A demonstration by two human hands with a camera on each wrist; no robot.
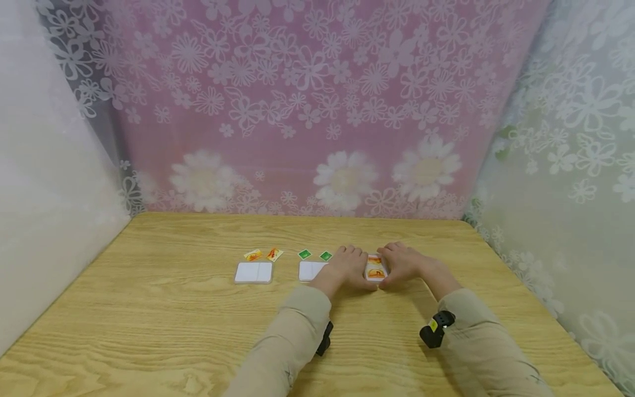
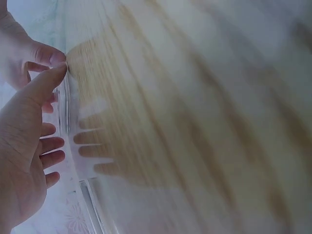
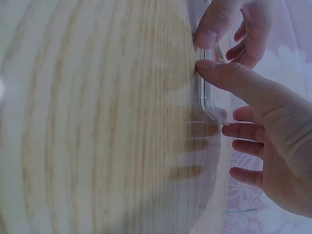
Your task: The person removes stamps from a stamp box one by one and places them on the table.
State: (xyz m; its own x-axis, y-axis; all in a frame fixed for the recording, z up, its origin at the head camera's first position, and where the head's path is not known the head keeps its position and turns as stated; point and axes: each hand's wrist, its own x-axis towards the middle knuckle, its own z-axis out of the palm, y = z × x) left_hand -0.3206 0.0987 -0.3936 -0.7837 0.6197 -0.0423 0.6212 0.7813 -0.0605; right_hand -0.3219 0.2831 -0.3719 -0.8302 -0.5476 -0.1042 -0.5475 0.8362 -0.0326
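A flat clear plastic case [image 1: 376, 270] with orange pictures inside lies on the table between the two hands. My left hand [image 1: 349, 267] holds its left side, and my right hand [image 1: 403, 262] grips the right side. Both thumbs meet close together along the near edge, while the fingers reach toward the far corners. From the right wrist, the case's clear rim [image 3: 207, 95] shows beside the thumb, with the other fingers fairly straight. Just left of the left hand is a second flat case [image 1: 310, 271] with white panels, partly hidden by that wrist.
Farther left lies a third white-panelled case [image 1: 253, 272]. Behind it are two small orange picture pieces [image 1: 253, 255]; two green diamond-shaped pieces [image 1: 304, 254] lie behind the middle case. Floral curtains [image 1: 317, 110] hang around the wooden table [image 1: 163, 320].
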